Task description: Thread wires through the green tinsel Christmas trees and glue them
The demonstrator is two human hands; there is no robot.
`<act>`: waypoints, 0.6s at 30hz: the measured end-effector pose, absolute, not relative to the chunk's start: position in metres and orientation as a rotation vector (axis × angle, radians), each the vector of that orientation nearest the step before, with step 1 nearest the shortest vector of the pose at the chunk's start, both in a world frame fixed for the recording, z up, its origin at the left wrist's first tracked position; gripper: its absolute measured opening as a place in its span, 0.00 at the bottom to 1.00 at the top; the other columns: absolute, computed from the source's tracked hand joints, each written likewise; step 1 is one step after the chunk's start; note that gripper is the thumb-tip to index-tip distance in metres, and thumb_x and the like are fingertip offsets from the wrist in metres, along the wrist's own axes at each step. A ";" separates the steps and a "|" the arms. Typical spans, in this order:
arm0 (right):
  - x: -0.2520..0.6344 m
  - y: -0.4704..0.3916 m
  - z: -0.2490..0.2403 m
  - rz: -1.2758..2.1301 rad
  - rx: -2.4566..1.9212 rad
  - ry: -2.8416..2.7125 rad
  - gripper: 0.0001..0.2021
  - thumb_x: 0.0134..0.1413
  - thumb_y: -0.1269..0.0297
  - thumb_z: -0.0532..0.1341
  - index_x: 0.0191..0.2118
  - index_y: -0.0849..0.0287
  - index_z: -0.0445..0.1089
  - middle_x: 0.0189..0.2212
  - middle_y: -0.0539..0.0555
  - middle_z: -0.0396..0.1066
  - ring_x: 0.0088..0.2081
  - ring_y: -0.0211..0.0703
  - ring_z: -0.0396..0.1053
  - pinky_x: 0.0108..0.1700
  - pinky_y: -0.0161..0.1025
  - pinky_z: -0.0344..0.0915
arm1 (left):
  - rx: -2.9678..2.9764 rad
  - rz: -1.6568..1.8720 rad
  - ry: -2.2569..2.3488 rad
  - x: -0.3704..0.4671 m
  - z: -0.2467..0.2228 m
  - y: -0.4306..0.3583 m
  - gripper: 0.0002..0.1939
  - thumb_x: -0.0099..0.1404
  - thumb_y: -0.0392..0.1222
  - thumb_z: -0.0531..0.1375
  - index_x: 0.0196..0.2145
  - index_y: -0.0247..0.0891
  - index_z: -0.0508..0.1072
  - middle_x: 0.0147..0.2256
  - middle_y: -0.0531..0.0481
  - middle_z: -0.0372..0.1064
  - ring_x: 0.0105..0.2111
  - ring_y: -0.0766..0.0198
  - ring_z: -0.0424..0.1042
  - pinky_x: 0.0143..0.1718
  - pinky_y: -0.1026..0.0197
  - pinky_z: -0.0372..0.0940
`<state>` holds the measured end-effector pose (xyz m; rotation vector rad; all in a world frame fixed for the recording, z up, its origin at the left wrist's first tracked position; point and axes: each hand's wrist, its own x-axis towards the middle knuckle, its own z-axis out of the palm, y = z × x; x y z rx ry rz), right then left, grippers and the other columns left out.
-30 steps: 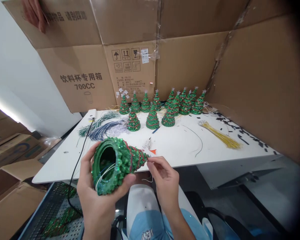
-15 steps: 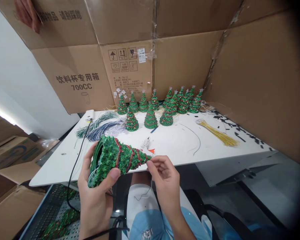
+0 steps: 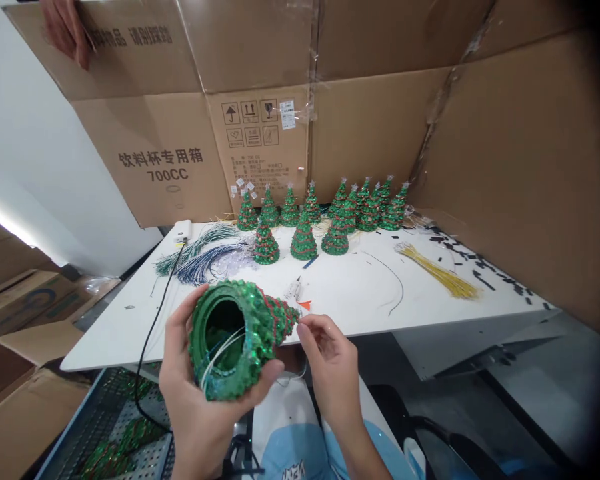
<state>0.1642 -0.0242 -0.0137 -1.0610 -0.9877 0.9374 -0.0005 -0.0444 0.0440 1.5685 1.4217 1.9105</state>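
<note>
My left hand (image 3: 195, 407) is wrapped around the wide base of a small green Christmas tree (image 3: 255, 347), held sideways above the table's front edge. Its hollow underside faces me, and pale wires (image 3: 221, 355) show inside the opening. Red garland winds round the tree, whose tip points right. At that tip my right hand (image 3: 330, 363) is closed in a pinch on a thin wire; a loose length hangs below the fingers, and the exact grip is hidden. Just behind lies a white glue tube (image 3: 293, 289) with an orange piece (image 3: 305, 306) near it.
Several finished-looking trees (image 3: 304, 241) stand at the back of the white table (image 3: 340, 293). Green and blue wire bundles (image 3: 200, 263) lie left, a yellow bundle (image 3: 440, 272) right. Cardboard walls (image 3: 370, 133) enclose the back. Another person's hand (image 3: 67, 33) grips the cardboard's top left.
My left hand has turned the tree so its hollow base now faces me. My right hand stays pinched at the tip. The view has shifted slightly.
</note>
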 end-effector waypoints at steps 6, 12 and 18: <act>0.161 -0.015 -0.026 1.061 -1.017 -0.912 0.16 0.64 0.46 0.73 0.43 0.55 0.82 0.37 0.54 0.80 0.39 0.48 0.75 0.44 0.42 0.72 | 1.810 1.913 1.493 0.012 0.050 -0.055 0.58 0.44 0.50 0.86 0.71 0.45 0.71 0.60 0.43 0.74 0.55 0.46 0.80 0.54 0.51 0.78; 0.163 -0.015 -0.027 1.073 -1.001 -0.932 0.09 0.62 0.54 0.74 0.42 0.51 0.81 0.37 0.51 0.79 0.42 0.50 0.77 0.47 0.43 0.74 | 1.823 1.940 1.467 0.024 0.046 -0.061 0.58 0.46 0.51 0.85 0.71 0.45 0.70 0.63 0.42 0.73 0.57 0.43 0.80 0.57 0.49 0.79; 0.163 -0.019 -0.022 1.065 -1.011 -0.936 0.10 0.62 0.53 0.74 0.43 0.51 0.83 0.39 0.53 0.81 0.43 0.52 0.78 0.50 0.46 0.75 | 1.881 1.942 1.406 0.023 0.044 -0.060 0.56 0.47 0.46 0.84 0.71 0.45 0.70 0.63 0.43 0.73 0.57 0.45 0.81 0.55 0.52 0.81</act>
